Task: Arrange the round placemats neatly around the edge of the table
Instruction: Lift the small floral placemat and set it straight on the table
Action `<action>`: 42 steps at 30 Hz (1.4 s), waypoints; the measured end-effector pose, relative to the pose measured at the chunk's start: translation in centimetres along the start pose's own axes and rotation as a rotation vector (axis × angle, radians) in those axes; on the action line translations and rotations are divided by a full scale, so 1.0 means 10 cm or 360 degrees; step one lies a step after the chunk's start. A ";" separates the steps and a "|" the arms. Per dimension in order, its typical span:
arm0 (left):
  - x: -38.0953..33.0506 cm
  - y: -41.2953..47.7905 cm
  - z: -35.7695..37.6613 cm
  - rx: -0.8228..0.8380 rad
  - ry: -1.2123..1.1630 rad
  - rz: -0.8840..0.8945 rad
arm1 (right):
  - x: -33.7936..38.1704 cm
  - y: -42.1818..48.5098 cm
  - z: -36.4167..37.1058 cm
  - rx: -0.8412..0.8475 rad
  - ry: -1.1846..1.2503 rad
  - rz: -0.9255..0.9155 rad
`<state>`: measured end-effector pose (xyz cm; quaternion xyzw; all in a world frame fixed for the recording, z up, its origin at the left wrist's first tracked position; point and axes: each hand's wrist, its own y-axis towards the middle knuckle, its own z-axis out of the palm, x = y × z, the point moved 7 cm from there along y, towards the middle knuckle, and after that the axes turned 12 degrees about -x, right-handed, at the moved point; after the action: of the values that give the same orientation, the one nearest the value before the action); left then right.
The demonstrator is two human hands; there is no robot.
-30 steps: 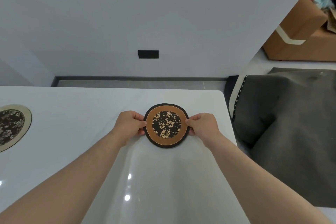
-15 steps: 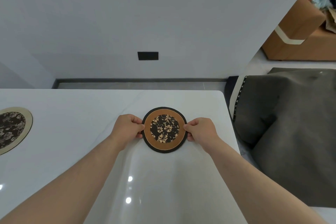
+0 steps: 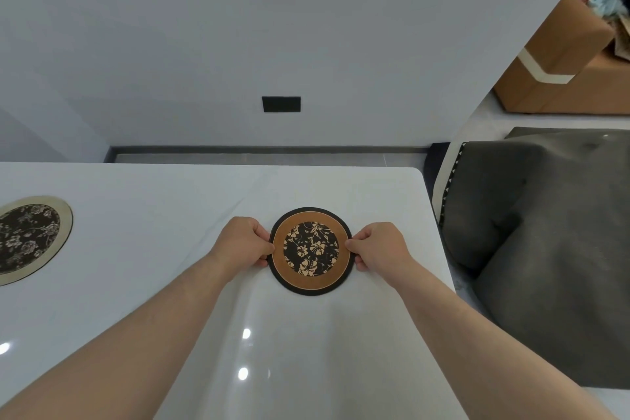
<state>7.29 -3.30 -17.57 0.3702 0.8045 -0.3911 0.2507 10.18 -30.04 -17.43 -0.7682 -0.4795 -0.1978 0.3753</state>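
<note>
At the centre of the frame, the left hand [image 3: 243, 242] and the right hand [image 3: 380, 245] close on a brown placemat [image 3: 311, 251] from opposite sides. Both bare forearms rise from the lower corners of the frame and converge toward it. Each hand has its fingers curled, with the thumb lying on the mat's black rim and the other fingers tucked at its edge. The left hand pinches the left edge and the right hand pinches the right edge, at about the same height in the frame. The mat sits directly between the two hands. It has a black outer ring, a brown band and a dark floral centre. It looks flat on the white bench [image 3: 163, 215], though I cannot tell whether its edges are raised off the surface.

The mat lies toward the right end of the bench, near the rounded far right corner and closer to the right edge than to the far edge. Well apart from it, at the left edge of the frame, a beige placemat [image 3: 30, 237] with a dark floral centre lies flat on the bench, partly cut off.

Right of the bench stands a grey upholstered chair [image 3: 545, 232]. A cardboard box [image 3: 559, 54] holding cloth sits in the upper right of the frame. A black wall plate [image 3: 281, 104] is set in the pale wall beyond the bench.
</note>
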 end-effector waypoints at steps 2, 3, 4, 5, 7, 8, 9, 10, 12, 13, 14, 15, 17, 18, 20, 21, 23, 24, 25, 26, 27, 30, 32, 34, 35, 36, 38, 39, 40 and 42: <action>0.02 -0.01 0.00 -0.0001 0.0006 -0.0002 | -0.02 -0.02 0.01 0.0011 -0.0012 -0.0007; 0.03 -0.02 -0.01 -0.0015 0.0013 0.0008 | -0.02 -0.02 0.02 0.0015 -0.0013 -0.0019; 0.04 -0.03 -0.01 -0.0032 0.0038 0.0030 | -0.01 -0.03 0.02 0.0011 -0.0045 -0.0057; 0.05 -0.04 -0.02 -0.0064 0.0096 0.0074 | 0.02 -0.04 0.00 -0.0004 -0.0139 -0.0135; 0.02 -0.08 -0.11 -0.0184 0.0295 0.0273 | 0.10 -0.07 -0.05 -0.0056 -0.0451 -0.0378; -0.01 -0.11 -0.15 -0.0241 0.0418 0.0434 | 0.14 -0.09 -0.07 -0.0056 -0.0610 -0.0516; -0.03 -0.15 -0.17 -0.0246 0.0557 0.0614 | 0.15 -0.12 -0.06 -0.0010 -0.0756 -0.0649; -0.03 -0.19 -0.15 -0.0182 0.0707 0.0767 | 0.14 -0.16 -0.03 0.0064 -0.0866 -0.0781; 0.06 -0.27 -0.07 -0.0020 0.1020 0.0947 | 0.10 -0.24 0.03 0.0170 -0.1035 -0.1002; 0.13 -0.29 -0.02 0.0023 0.1138 0.0999 | 0.05 -0.28 0.07 0.0186 -0.1080 -0.1067; 0.18 -0.32 0.02 0.0028 0.1213 0.1036 | -0.01 -0.30 0.10 0.0180 -0.1106 -0.1110; 0.23 -0.34 0.06 0.0007 0.1251 0.1059 | -0.06 -0.32 0.12 0.0164 -0.1121 -0.1138; 0.26 -0.34 0.07 -0.0076 0.1271 0.1077 | -0.10 -0.34 0.15 0.0106 -0.1127 -0.1172; 0.24 -0.33 0.07 -0.0121 0.1267 0.1092 | -0.11 -0.33 0.16 0.0079 -0.1132 -0.1185; 0.22 -0.32 0.06 -0.0186 0.1263 0.1124 | -0.10 -0.31 0.16 0.0031 -0.1164 -0.1218; 0.22 -0.31 0.06 -0.0198 0.1255 0.1134 | -0.11 -0.31 0.16 0.0013 -0.1170 -0.1235; 0.24 -0.34 0.07 -0.0191 0.1230 0.1138 | -0.12 -0.33 0.18 0.0027 -0.1168 -0.1242; 0.26 -0.35 0.07 -0.0194 0.1218 0.1137 | -0.13 -0.34 0.19 0.0033 -0.1167 -0.1240; 0.27 -0.36 0.06 -0.0204 0.1208 0.1138 | -0.13 -0.35 0.19 0.0024 -0.1164 -0.1238; 0.26 -0.35 0.06 -0.0213 0.1203 0.1140 | -0.13 -0.34 0.19 0.0013 -0.1164 -0.1236; 0.25 -0.35 0.06 -0.0218 0.1202 0.1146 | -0.12 -0.34 0.18 0.0005 -0.1162 -0.1233; 0.24 -0.35 0.07 -0.0228 0.1196 0.1149 | -0.12 -0.31 0.16 -0.0010 -0.1136 -0.1222; 0.24 -0.35 0.06 -0.0228 0.1187 0.1145 | -0.12 -0.32 0.18 -0.0007 -0.1143 -0.1220; 0.24 -0.34 0.05 -0.0238 0.1184 0.1147 | -0.11 -0.31 0.19 -0.0009 -0.1157 -0.1222; 0.23 -0.33 0.05 -0.0241 0.1186 0.1150 | -0.11 -0.30 0.19 -0.0012 -0.1161 -0.1220; 0.23 -0.33 0.06 -0.0241 0.1192 0.1152 | -0.11 -0.30 0.18 -0.0017 -0.1168 -0.1218; 0.23 -0.32 0.07 -0.0238 0.1200 0.1151 | -0.12 -0.29 0.17 -0.0022 -0.1177 -0.1218; 0.24 -0.32 0.07 -0.0238 0.1203 0.1150 | -0.12 -0.29 0.18 -0.0020 -0.1173 -0.1216; 0.24 -0.32 0.07 -0.0239 0.1207 0.1149 | -0.12 -0.30 0.18 -0.0017 -0.1166 -0.1213; 0.25 -0.31 0.06 -0.0242 0.1215 0.1150 | -0.11 -0.30 0.18 -0.0017 -0.1162 -0.1212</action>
<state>3.39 -4.11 -18.30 0.7206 0.6857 -0.0578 0.0848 6.88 -28.53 -18.21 -0.5604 -0.8231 -0.0421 0.0815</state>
